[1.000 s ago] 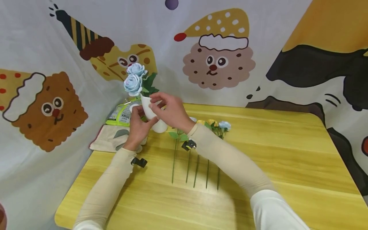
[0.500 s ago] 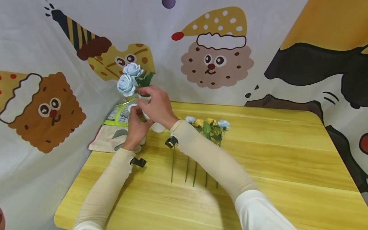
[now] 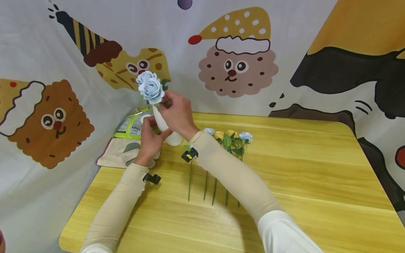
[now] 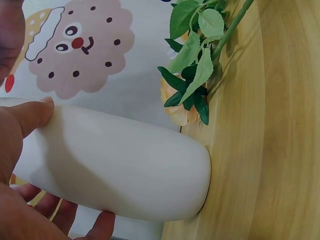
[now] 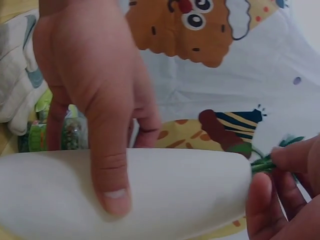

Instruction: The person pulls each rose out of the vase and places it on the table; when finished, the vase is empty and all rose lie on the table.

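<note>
A white vase [image 3: 160,120] stands with its base on the wooden table, seen close in the left wrist view. My left hand [image 3: 151,142] grips its side, thumb on one face and fingers round the other. At the mouth, my right hand [image 3: 178,111] pinches a green stem [image 5: 261,166] between thumb and fingers. Light blue roses [image 3: 150,88] top that stem just above the rim. Any stem inside the vase is hidden by its wall.
Right of the vase lie several flowers on long stems, blue roses [image 3: 245,136] and yellow blooms [image 3: 219,135] among them. Pale work gloves [image 3: 115,151] and a bright green package [image 3: 130,127] lie left. A printed cloth [image 3: 186,70] hangs behind the table.
My right hand has gone from the vase's rim to the stem beneath the roses. The blooms swung left, then back right, and have turned. My left hand keeps its grip on the vase.
</note>
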Demonstrator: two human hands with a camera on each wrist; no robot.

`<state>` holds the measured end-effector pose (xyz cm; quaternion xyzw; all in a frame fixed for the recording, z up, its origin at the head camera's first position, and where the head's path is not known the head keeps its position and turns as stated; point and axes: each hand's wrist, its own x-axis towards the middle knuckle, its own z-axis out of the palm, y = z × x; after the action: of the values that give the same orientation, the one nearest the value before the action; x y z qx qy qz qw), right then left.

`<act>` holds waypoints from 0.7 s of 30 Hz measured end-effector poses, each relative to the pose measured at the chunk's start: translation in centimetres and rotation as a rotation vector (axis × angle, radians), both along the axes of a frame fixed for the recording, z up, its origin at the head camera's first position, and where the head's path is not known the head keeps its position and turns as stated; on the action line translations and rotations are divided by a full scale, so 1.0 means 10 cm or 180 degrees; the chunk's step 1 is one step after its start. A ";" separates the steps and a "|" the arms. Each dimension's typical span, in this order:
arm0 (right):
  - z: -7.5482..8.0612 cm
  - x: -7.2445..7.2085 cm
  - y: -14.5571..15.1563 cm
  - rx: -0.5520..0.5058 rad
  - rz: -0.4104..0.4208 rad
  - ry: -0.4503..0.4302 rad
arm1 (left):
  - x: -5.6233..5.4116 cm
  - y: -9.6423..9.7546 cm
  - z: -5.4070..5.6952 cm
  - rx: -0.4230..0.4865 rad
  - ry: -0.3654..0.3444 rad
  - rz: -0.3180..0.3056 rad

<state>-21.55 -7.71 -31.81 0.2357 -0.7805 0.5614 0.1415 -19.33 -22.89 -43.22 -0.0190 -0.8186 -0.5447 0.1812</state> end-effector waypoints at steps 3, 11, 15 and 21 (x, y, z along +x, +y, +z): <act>0.03 0.03 0.06 -0.0210 -0.0016 0.0097 | 0.00 0.00 0.01 0.0014 -0.0058 -0.0011; 0.04 0.08 0.29 -0.0834 -0.0063 0.0269 | 0.00 0.02 0.02 0.0058 -0.0248 0.0061; 0.04 0.08 0.38 -0.1242 0.0029 0.0491 | 0.00 0.01 0.01 0.0053 -0.0157 0.0062; 0.03 0.09 0.48 -0.1663 0.0095 0.0647 | 0.01 0.00 0.01 0.0006 -0.0216 0.0048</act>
<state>-20.62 -2.94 -31.54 0.2578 -0.5876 0.7191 0.2667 -19.18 -22.93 -43.15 0.0059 -0.8239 -0.5445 0.1574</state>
